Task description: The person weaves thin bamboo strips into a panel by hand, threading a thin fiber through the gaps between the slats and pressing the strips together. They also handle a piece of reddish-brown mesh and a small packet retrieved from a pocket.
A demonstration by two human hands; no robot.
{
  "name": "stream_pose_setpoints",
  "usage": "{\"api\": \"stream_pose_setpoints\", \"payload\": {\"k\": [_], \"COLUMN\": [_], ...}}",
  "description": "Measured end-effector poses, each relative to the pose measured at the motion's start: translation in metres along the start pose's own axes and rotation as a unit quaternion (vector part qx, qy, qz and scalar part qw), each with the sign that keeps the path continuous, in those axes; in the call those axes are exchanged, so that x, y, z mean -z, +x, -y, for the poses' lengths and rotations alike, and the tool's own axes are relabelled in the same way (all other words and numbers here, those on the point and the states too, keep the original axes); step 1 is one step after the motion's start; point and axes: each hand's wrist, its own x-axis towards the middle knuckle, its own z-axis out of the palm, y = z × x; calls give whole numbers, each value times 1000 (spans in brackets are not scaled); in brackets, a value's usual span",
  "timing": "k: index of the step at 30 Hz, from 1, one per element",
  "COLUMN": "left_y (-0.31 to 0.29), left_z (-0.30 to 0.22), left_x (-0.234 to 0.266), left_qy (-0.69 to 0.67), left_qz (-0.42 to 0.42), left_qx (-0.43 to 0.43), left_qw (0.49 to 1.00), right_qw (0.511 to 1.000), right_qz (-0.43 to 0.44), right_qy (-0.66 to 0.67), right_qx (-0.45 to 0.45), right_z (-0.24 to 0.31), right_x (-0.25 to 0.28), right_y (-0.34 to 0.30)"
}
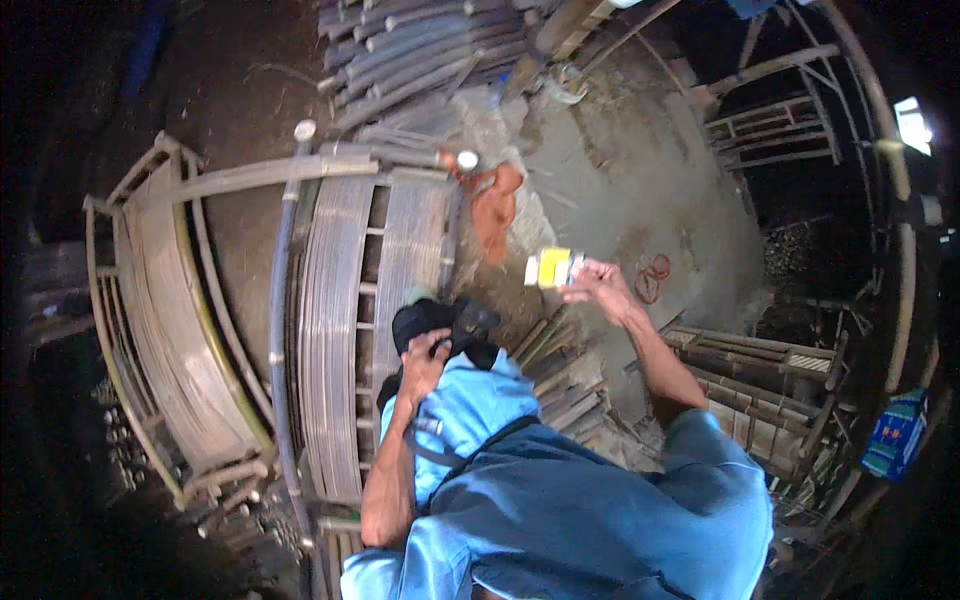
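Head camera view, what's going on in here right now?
A person in a blue shirt holds a small yellow-and-white pack out in front in the right hand. The left hand is at a black item, possibly a bag, close to the body; its grip is unclear. Slatted benchwork stands to the left, and poles are piled farther ahead.

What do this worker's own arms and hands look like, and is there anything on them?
They're human: the left hand and right hand show no gloves, and the forearms are bare. The blue shirt has loose short sleeves. No cables or markings show on the right arm. A dark strap shows beside the left forearm; I can't tell whether it's worn there.
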Motion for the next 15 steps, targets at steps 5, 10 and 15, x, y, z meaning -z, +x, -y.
{"api": "stream_pose_setpoints", "payload": {"k": [5, 10, 15], "left_y": [-1, -2, 3], "left_z": [-22, -10, -14], "left_x": [10, 12, 15], "left_qy": [55, -9, -2], "left_qz": [40, 38, 30], "left_qx": [1, 9, 43], "left_qw": [998, 999, 999], "right_qw": [907, 766, 847], "right_qz": [-134, -176, -86], "right_qy": [357, 585, 490], "right_qx": [176, 202, 188], "right_z": [14, 8, 20], "right_x": [33, 93, 81], "right_y": [58, 87, 94]}}
